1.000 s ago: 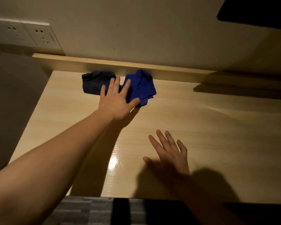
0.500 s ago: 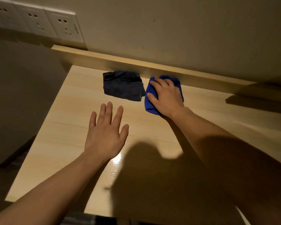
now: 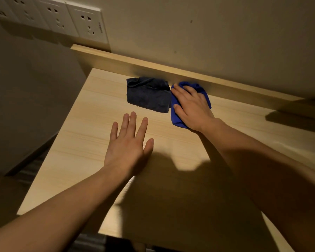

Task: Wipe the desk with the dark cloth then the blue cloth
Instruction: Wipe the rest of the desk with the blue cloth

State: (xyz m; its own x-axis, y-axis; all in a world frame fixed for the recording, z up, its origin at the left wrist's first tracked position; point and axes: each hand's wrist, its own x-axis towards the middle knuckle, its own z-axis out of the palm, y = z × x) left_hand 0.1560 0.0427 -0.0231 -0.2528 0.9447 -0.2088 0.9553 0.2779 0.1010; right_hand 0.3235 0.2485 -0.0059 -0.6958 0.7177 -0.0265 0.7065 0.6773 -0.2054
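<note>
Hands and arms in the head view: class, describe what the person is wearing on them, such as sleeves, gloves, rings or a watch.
Both the left hand and the right hand are bare, without gloves. No sleeves, watch or bracelet show on the forearms, and no rings are visible on the fingers.

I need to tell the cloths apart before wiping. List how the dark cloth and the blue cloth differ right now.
The dark cloth is charcoal; the blue cloth is bright blue. The dark cloth lies uncovered and untouched; the blue cloth sits under the right hand. The dark cloth lies to the left, the blue cloth to the right. Both are bunched and rest on the desk near its back ledge.
</note>
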